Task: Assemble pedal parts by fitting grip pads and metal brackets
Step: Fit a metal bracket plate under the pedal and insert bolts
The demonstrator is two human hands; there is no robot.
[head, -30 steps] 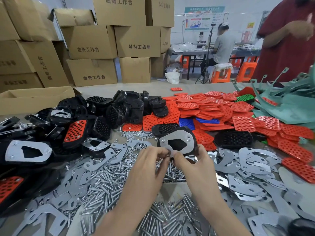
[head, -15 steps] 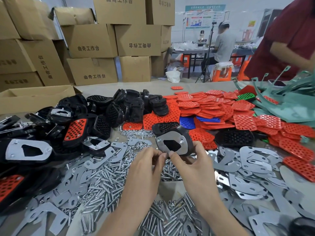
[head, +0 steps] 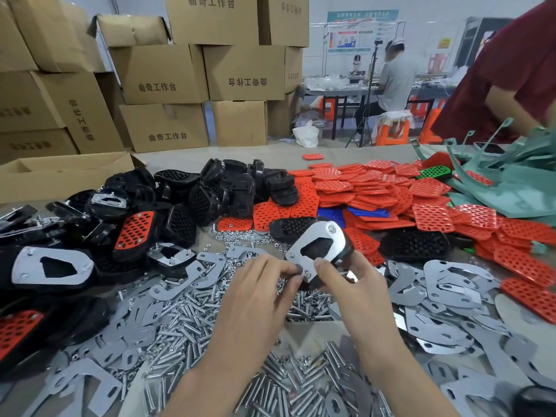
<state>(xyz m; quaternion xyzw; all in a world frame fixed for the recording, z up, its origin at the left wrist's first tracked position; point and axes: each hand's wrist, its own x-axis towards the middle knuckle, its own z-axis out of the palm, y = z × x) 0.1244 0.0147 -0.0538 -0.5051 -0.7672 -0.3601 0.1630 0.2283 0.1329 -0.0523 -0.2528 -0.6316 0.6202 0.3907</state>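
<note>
Only a small part of the work looks done. At the left lie a few finished pedals point(head: 51, 267), one showing a red pad point(head: 134, 233) seated in it. Much more waits: a heap of bare pedals point(head: 228, 188), a spread of pads point(head: 376, 188), loose brackets point(head: 451, 278) and bolts point(head: 186, 320).

The pedal point(head: 346, 251) in work is held up above the bolts, its bracket point(head: 319, 245) facing the camera. A nut point(head: 332, 228) already sits at the bracket's far corner, while the near corner is being fastened.

The right hand point(head: 352, 284) grasps the pedal from below, thumb on the bracket's near edge. The left hand point(head: 261, 284) has its fingertips pinched on a fastener point(head: 306, 275) at that near corner. It is probably a nut, though it is too small and blurred to be sure.
</note>
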